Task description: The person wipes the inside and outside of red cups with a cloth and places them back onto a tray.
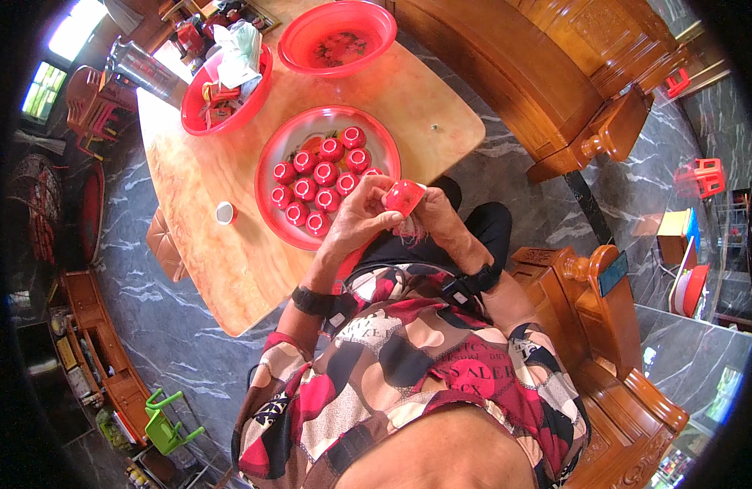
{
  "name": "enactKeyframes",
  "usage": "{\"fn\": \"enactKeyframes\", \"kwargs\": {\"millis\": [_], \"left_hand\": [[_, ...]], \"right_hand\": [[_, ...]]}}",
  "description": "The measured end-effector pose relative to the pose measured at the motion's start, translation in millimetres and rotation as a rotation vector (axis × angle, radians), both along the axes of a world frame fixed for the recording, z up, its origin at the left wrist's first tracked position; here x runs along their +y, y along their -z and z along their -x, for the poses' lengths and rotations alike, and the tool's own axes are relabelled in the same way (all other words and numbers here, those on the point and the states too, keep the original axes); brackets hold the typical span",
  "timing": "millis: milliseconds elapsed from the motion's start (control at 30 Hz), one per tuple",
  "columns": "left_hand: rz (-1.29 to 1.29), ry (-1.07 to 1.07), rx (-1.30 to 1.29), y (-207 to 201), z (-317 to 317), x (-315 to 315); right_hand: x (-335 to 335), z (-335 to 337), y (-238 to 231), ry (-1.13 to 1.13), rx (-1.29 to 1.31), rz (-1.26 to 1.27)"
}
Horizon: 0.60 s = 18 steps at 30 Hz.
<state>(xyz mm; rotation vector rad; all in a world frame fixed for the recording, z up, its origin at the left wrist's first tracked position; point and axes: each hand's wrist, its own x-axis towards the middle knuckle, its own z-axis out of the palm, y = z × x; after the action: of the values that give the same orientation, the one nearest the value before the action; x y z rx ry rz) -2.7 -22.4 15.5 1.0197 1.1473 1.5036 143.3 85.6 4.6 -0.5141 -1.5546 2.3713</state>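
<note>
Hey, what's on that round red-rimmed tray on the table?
Small glossy round red cups stand upside down on the tray. Their insides and the surface beneath them are covered; the left hand partly hides one cup.

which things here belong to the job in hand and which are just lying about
Seemingly in the job:
red cup in left hand, right hand at its rim
upturned red cups
round tray beneath them
lone cup, probably

Seemingly just lying about:
red basin
red tub
green chair
</note>
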Motion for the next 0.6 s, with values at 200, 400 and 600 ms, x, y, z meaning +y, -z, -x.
{"fn": "enactKeyframes", "kwargs": {"millis": [200,400,600], "left_hand": [[0.172,-0.036,-0.035,17,-4,3],[0.233,-0.005,0.04,5,-5,2],[0.224,0.125,-0.177,6,2,2]], "right_hand": [[-4,1,25,0.315,0.115,-0.347],[-5,-4,-20,0.157,-0.419,-0.587],[-6,0,-37,0.393,-0.125,-1.321]]}}
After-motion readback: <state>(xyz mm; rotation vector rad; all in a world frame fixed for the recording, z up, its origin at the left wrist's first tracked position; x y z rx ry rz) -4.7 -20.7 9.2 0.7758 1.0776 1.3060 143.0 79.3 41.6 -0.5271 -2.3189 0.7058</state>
